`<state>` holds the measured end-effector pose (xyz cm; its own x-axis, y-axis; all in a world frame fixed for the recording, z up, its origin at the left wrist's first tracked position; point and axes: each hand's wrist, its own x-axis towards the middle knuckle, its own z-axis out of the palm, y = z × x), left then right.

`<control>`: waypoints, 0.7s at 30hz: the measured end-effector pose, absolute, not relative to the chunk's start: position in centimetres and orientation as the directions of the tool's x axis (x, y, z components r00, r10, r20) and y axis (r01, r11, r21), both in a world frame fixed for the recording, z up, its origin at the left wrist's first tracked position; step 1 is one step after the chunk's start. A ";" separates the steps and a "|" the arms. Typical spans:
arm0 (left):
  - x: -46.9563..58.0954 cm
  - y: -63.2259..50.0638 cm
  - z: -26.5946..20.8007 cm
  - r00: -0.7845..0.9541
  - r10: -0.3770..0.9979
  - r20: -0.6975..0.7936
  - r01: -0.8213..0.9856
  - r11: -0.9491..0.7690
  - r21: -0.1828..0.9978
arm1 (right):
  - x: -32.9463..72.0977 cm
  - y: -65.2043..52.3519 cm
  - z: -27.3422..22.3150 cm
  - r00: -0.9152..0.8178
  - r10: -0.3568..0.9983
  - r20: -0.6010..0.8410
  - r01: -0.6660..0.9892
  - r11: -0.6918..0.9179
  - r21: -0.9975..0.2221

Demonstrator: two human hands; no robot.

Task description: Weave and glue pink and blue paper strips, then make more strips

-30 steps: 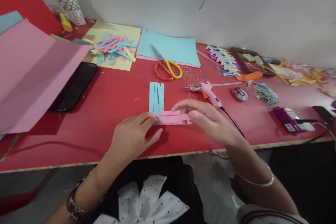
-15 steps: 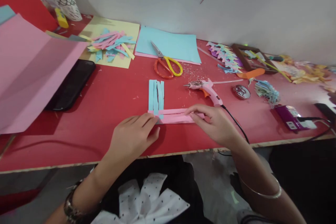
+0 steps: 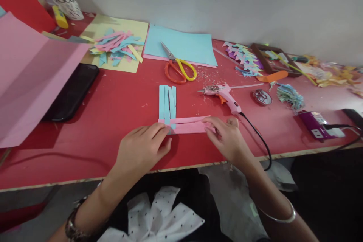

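Observation:
Light-blue paper strips (image 3: 167, 102) stand upright on the desk and cross pink paper strips (image 3: 188, 127) that lie sideways at their lower end. My left hand (image 3: 141, 143) rests palm down at this crossing, fingertips pressing the paper and thumb apart. At the right end of the pink strips, my right hand (image 3: 227, 136) has thumb and index finger closed around the paper; its fingers hide the strip ends. Behind the strips lie scissors (image 3: 181, 70) with red and yellow handles. A pink glue gun (image 3: 222, 94) is just beyond my right hand.
Cut paper strips (image 3: 119, 45) are heaped on yellow paper (image 3: 127, 67). Blue sheets (image 3: 195, 47) lie against the wall. A pink sheet (image 3: 34, 79) overhangs a black phone (image 3: 75, 90) at left. The glue gun's cord (image 3: 259, 136) runs over the desk edge near a purple power adapter (image 3: 312, 124).
My right hand has shifted slightly right and down, its fingers curling more at the pink strips' end. My left hand stays at the crossing. The view has moved a little.

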<state>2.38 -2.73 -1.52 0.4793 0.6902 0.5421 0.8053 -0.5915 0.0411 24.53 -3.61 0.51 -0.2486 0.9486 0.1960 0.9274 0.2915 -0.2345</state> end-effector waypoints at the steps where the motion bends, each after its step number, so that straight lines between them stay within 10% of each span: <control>1: 2.4 -2.7 -1.5 0.477 0.696 0.536 0.807 -0.589 0.047 | 24.4 -3.7 0.4 -0.243 0.948 0.206 0.936 0.285 -0.208; 21: 2.4 -2.7 -1.6 0.472 0.697 0.539 0.802 -0.593 0.065 | 24.3 -4.5 -0.8 -0.152 0.945 0.291 0.984 0.173 -0.048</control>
<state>2.39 -2.73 -1.62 0.4721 0.6975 0.5392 0.8022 -0.5935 0.0653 24.28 -4.47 -0.77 -0.1524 0.9446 0.2906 0.9837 0.1734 -0.0478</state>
